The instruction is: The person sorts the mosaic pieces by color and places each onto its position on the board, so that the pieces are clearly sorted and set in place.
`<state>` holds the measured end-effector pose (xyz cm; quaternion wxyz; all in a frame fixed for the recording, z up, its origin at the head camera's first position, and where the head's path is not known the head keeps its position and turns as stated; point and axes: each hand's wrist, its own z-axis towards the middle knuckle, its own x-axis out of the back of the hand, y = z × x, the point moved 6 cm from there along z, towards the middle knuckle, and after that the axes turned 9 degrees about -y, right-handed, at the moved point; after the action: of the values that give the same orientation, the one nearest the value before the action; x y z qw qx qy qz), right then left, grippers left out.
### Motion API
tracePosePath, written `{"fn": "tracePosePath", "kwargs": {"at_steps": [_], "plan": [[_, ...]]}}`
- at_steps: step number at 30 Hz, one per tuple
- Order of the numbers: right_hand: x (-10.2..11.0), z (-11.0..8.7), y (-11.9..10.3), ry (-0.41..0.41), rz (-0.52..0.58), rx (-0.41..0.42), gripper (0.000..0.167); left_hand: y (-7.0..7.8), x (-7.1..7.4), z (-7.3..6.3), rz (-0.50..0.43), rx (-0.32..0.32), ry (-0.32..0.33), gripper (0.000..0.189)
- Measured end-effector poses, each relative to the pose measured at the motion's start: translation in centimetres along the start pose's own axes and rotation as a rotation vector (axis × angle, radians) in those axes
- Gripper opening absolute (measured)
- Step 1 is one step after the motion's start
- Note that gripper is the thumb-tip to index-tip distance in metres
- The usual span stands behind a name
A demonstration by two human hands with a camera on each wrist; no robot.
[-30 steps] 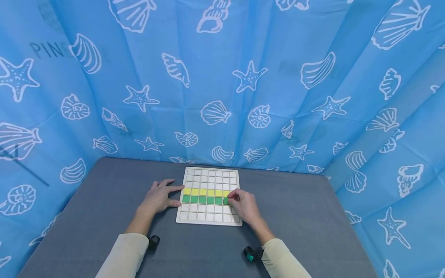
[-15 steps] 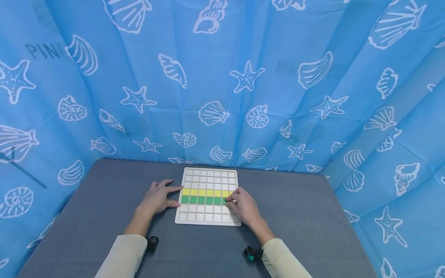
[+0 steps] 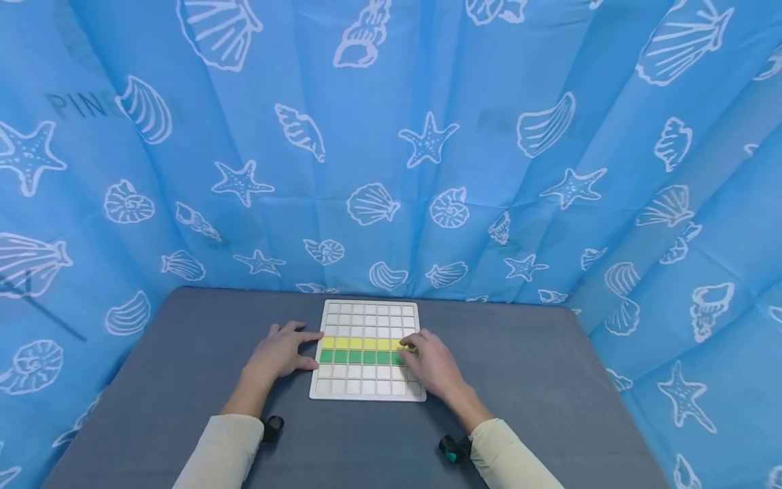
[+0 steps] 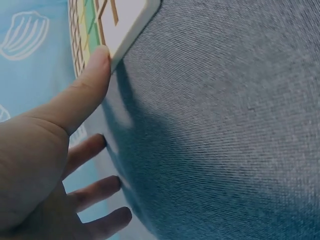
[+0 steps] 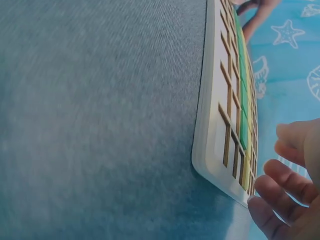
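1. Nearest: two pale long sleeves (image 3: 220, 448) come in from the bottom edge, each with a small dark wrist camera at the cuff. Both forearms angle inward toward the board.
2. Right hand (image 3: 432, 363): lies over the right edge of the white square grid board with small square cells (image 3: 369, 314). Fingers bent, tips gathered at the right end of the yellow row of tiles (image 3: 360, 343). Whether the fingertips pinch a tile or only press on it, I cannot tell; the wrist view shows curled fingers (image 5: 292, 187) just off the board's corner, nothing plainly between them.
3. Left hand (image 3: 280, 351): flat on the grey cloth-covered desk (image 3: 183, 380), fingers straight and relaxed, grasping nothing. Thumb (image 4: 80, 95) and forefinger touch the board's left edge, seemingly steadying it.
4. Board state: it sits mid-desk; one full yellow row, one green row of tiles (image 3: 357, 356) directly nearer the person, the far-right green cell partly hidden by the right hand. All other cells show white.
5. Step, as judged: work on the last cell at the right end of the coloured rows, seating or adjusting a tile. The next move calls for a level, precise fingertip press into the cell, board held firm.
6. Farthest: blue fabric backdrop printed with white shells and starfish (image 3: 427, 136), hanging behind and beside the desk.
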<state>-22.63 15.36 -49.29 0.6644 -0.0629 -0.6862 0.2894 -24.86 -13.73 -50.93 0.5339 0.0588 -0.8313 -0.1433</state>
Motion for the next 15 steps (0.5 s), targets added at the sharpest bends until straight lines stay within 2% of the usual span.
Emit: {"fn": "tracePosePath", "kwargs": {"at_steps": [3, 6, 11, 15], "plan": [[0.5, 0.2, 0.1, 0.019, -0.048, 0.009, 0.021, 0.4, 0.5, 0.2, 0.037, -0.005, 0.035, 0.066], [1.0, 0.4, 0.1, 0.045, -0.097, 0.024, 0.022, 0.7, 1.3, 0.3, 0.057, -0.01, 0.108, 0.062], [1.4, 0.6, 0.1, 0.089, -0.146, 0.047, 0.025, 1.5, 2.8, -0.1, 0.06, -0.052, 0.299, 0.06], [1.7, 0.8, -0.3, 0.134, -0.189, 0.064, 0.035, 2.4, 3.8, -0.4, 0.059, -0.078, 0.453, 0.062]]}}
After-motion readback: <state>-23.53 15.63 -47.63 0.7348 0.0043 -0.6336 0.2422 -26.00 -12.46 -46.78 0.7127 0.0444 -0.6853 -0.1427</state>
